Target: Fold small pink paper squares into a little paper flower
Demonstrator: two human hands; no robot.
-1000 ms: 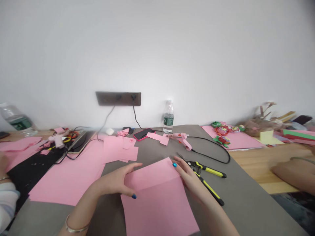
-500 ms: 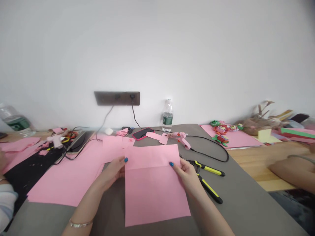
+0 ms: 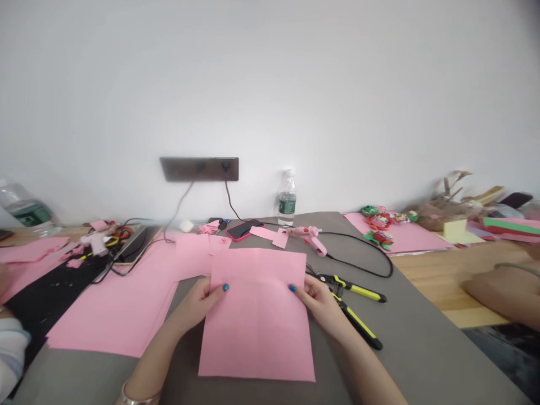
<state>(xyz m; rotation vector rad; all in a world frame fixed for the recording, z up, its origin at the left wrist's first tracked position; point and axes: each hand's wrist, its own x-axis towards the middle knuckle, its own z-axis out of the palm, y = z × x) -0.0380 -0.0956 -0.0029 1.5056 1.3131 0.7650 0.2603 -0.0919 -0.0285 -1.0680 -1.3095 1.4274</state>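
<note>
A creased pink sheet of paper [image 3: 258,332] is held up over the grey table between my two hands. My left hand [image 3: 206,298] pinches its left edge, the blue-nailed thumb on the front and the fingers behind. On the right edge, my right hand [image 3: 314,295] grips in the same way, thumb in front. Black-and-yellow pliers [image 3: 358,326] lie just right of my right hand, partly hidden by it. Behind the sheet are small pink paper pieces [image 3: 264,232] and a pink glue gun [image 3: 311,239] with a black cord.
Large pink sheets [image 3: 113,309] lie to the left. A phone [image 3: 244,229] and a water bottle [image 3: 287,199] stand near the wall. Paper flowers [image 3: 379,222] are at the back right. Other people's arms show at the far left and at the right [image 3: 502,289].
The sheet has turned slightly, its lower edge shifting left. My left hand has moved a little right and down along the edge, its thumb further onto the paper.
</note>
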